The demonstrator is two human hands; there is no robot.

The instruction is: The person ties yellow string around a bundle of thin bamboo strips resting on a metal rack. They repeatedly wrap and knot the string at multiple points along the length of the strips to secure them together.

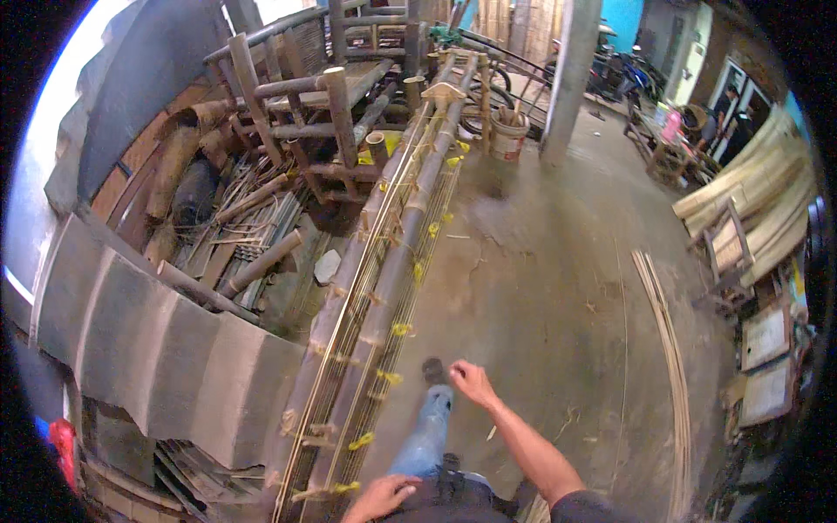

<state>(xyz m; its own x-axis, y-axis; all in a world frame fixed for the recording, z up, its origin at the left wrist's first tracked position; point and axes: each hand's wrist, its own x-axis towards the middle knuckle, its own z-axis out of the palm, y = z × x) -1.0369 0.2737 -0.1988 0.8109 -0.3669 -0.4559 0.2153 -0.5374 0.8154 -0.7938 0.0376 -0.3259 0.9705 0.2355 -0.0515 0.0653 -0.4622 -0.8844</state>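
Observation:
My right hand hangs ahead of my body above the concrete floor, its fingers curled loosely with nothing showing in them. Low in the view, my left hand is beside my thigh, fingers stretched out and holding nothing. It is nearest to the long bamboo rack, whose two thick poles run away from me on the left. Thin bamboo strips lie lengthwise along the poles. Yellow ties are spaced down the rack's right side. One jeans-clad leg is stretched forward beside it.
Bamboo furniture and cut poles crowd the far left, behind ridged grey sheets. A bucket stands near a concrete post. A strip bundle lies on the floor at right. People are at the far right.

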